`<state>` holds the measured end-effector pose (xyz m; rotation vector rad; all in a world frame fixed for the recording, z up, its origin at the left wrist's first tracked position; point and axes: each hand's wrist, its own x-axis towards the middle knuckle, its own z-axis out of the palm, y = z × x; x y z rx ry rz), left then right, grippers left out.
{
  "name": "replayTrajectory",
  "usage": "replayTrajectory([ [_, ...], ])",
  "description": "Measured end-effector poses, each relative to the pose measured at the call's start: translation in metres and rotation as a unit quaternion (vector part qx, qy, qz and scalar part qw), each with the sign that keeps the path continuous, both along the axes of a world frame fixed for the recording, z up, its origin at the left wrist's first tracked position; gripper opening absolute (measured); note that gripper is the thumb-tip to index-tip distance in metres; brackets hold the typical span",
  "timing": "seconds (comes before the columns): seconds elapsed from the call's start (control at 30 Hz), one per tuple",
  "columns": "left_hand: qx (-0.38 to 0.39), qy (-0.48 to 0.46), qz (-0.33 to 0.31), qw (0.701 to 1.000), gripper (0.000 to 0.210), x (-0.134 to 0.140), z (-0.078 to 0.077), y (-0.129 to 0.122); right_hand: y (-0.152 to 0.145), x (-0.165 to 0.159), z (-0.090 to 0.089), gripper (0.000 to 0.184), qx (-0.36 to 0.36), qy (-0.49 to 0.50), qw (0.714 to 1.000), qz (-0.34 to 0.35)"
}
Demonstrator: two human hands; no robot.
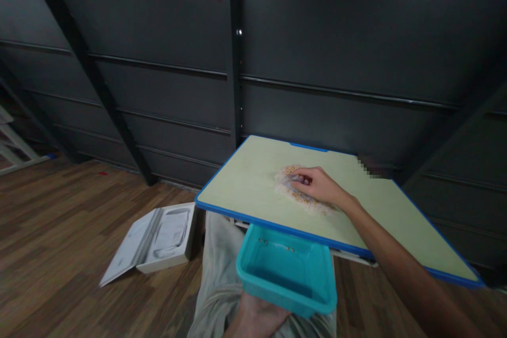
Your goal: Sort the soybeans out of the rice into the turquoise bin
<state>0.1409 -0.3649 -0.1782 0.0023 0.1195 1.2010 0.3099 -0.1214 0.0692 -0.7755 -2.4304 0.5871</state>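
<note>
My left hand [261,317] supports a turquoise plastic tray [285,266] from below, over my lap. A few small yellow kernels [290,249] lie inside the tray near its far side. My right hand [312,186] is over a loose pile of pale grains [283,185] mixed with yellow kernels [303,199] on a light yellow board with a blue rim [233,179]. Its thumb and index finger are apart at the pile, while the other fingers curl inward. Whether a kernel is tucked under those curled fingers is hidden.
An open white box [168,237] stands on the wooden floor [75,237] to the left. Behind the board rises a dark panelled wall [170,21]. A white metal frame [18,142] shows at the far left. My trousered leg [217,253] is beneath the board's front edge.
</note>
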Motion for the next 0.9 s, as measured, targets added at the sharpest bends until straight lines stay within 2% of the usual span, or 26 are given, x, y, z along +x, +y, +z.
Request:
replayTrajectory([
  [0.2, 0.02, 0.019, -0.016, 0.999, 0.053, 0.002, 0.016, 0.001, -0.003, -0.004, -0.001, 0.028, 0.007, -0.013, 1.0, 0.018],
  [0.4, 0.023, 0.009, -0.023, 0.999, 0.062, 0.002, 0.021, 0.001, -0.002, -0.005, -0.008, 0.027, 0.019, -0.034, 0.999, 0.035],
  [0.63, 0.04, 0.044, -0.024, 0.998, 0.046, 0.002, 0.032, 0.0, -0.01, -0.006, -0.007, 0.03, 0.006, -0.056, 0.998, 0.035],
  [0.9, 0.023, 0.044, -0.013, 0.999, 0.045, 0.005, 0.037, 0.0, -0.017, -0.01, -0.001, 0.028, -0.017, -0.056, 0.997, 0.043],
])
